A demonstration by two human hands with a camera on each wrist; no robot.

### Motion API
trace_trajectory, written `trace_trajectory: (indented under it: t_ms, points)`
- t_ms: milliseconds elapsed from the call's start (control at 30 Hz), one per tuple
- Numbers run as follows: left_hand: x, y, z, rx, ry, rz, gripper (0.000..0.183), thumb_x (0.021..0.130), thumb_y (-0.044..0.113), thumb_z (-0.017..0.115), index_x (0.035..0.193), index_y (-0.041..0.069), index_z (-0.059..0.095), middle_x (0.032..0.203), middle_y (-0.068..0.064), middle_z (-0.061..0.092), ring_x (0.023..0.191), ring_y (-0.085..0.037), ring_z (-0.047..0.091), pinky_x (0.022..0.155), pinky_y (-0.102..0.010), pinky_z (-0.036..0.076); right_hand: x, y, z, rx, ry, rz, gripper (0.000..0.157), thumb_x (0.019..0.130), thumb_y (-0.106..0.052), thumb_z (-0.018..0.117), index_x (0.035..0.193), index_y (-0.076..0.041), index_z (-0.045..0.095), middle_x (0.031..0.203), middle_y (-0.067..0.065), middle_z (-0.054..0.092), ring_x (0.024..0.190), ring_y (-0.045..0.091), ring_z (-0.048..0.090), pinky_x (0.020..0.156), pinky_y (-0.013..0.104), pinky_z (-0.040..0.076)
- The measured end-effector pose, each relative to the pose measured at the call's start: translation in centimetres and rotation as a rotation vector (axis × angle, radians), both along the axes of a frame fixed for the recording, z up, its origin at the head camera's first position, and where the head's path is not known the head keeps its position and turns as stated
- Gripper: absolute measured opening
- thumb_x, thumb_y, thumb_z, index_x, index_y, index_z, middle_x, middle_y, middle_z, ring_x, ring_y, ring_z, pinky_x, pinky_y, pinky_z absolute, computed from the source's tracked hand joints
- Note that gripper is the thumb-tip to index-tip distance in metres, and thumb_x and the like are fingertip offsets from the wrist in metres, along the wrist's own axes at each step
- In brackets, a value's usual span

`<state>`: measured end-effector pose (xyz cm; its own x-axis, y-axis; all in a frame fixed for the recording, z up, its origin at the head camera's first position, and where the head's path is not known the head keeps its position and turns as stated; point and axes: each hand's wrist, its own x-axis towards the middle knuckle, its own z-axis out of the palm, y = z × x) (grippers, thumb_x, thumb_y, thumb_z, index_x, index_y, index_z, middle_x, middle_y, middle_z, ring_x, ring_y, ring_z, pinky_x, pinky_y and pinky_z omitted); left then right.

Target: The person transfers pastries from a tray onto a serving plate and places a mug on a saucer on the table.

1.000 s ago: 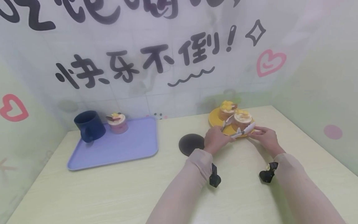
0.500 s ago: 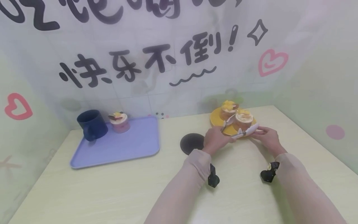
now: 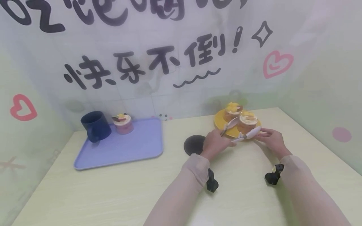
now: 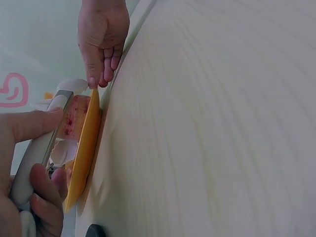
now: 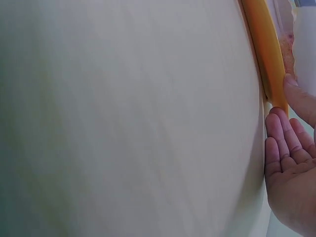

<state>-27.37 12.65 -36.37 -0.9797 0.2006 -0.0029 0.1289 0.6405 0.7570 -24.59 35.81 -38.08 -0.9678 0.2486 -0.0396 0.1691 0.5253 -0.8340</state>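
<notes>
In the head view my left hand (image 3: 216, 143) grips a pair of tongs (image 3: 252, 133) with pale scalloped tips. The tips stand apart, one on each side of the front dessert cup (image 3: 248, 123), which has cream and yellow fruit on top; whether they touch it I cannot tell. That cup sits on a yellow plate (image 3: 219, 121), with a second dessert cup (image 3: 233, 112) behind it. My right hand (image 3: 272, 141) pinches the plate's near right rim. In the right wrist view its thumb (image 5: 295, 91) lies over the rim and the fingers reach beneath.
A lilac tray (image 3: 135, 146) lies on the left, bearing a dark blue mug (image 3: 97, 125) and a pink dessert cup (image 3: 123, 124). Partly behind my left hand is a black round coaster (image 3: 193, 145). Walls (image 3: 158, 103) enclose the table at the back and sides.
My left hand has drawn slightly left and the tongs' arms have spread a little wider around the front cup. My right hand stays on the plate rim. The head view has shifted slightly.
</notes>
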Motion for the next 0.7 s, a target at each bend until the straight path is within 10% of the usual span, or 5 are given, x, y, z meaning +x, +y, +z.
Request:
trace_trajectory:
  t_ms: [700]
  points:
    - [0.6,-3.1,0.7,-0.023,0.054,-0.089,0.042,0.060,0.040,0.082,0.091,0.015,0.067,0.068,0.004,0.053,0.060,-0.014,0.048,0.051,-0.029,0.037,-0.2,0.3,0.2,-0.017,-0.059,0.018,0.077,0.084,-0.035,0.065,0.137,0.009,0.029,0.124,0.032,0.047,0.117,0.043,0.041,0.097,0.052,0.030]
